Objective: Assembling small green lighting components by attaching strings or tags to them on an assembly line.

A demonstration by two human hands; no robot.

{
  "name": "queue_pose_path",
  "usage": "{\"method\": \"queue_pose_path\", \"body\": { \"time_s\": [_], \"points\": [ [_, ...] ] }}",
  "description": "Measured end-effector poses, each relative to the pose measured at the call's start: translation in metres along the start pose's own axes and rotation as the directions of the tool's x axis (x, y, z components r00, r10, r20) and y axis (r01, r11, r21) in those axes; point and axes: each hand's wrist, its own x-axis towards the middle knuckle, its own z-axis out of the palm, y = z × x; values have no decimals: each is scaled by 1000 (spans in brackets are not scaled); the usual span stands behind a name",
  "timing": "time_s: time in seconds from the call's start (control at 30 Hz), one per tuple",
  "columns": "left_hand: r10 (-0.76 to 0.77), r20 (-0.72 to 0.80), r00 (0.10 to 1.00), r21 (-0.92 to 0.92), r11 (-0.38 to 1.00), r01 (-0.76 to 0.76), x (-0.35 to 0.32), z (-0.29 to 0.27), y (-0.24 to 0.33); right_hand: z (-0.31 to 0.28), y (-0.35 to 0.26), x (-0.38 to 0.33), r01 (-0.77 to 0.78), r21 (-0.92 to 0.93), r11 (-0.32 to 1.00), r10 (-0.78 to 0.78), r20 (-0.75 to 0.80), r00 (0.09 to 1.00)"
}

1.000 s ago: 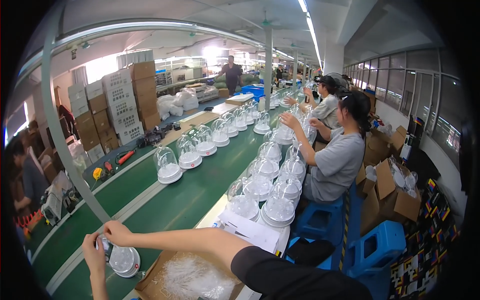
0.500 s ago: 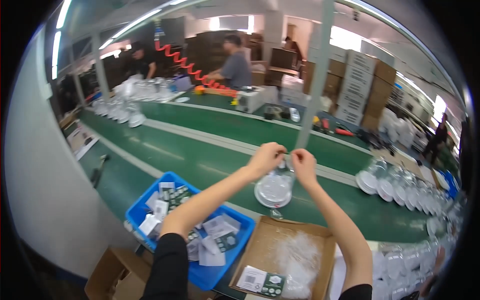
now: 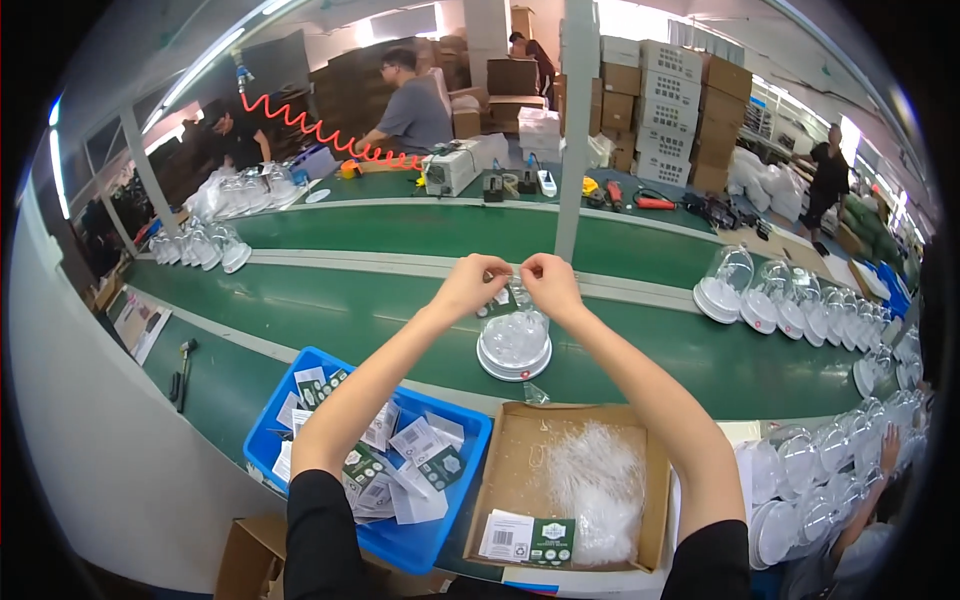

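A clear plastic dome on a round white base (image 3: 514, 352) stands on the green belt in front of me. Both hands are raised over its top, close together with fingers pinched. My left hand (image 3: 468, 288) and my right hand (image 3: 552, 287) nearly meet at the fingertips; what they pinch is too fine to make out. A dark green card (image 3: 494, 304) shows just below my fingers, against the top of the dome. A small clear plastic piece (image 3: 536, 394) lies at the near side of the base.
Near me stand a blue bin (image 3: 462, 490) of folded cards and a shallow cardboard box (image 3: 510, 430) holding thin clear plastic strands and a card. Several domes (image 3: 722, 285) line the right. A metal post (image 3: 575, 130) rises ahead. Another person's hand (image 3: 889, 450) touches domes at lower right.
The whole view has shifted, with my hands and the dome now slightly further left. The green card below my fingers is plainer to see now. My hands stay pinched above the dome.
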Motion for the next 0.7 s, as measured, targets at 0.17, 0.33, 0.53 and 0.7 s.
{"method": "queue_pose_path", "body": {
  "time_s": [0.17, 0.33, 0.53, 0.7],
  "points": [
    [86, -38, 996, 95, 992, -82, -10, 10, 7, -9, 12, -5, 0, 48, 999, 0, -3, 1000],
    [28, -124, 992, 31, 999, -24, -17, 7, 1, -3, 6, -13, -39, 74, 997, 35, 53, 998],
    [-105, -147, 984, -99, 991, 91, -20, 10, 2, -2, 11, -17, 15, -48, 999, -15, 3, 1000],
    [-139, -163, 977, -166, 980, 112, -21, 9, -1, 3, 11, -14, 41, -64, 997, -40, 14, 999]
  ]
}}
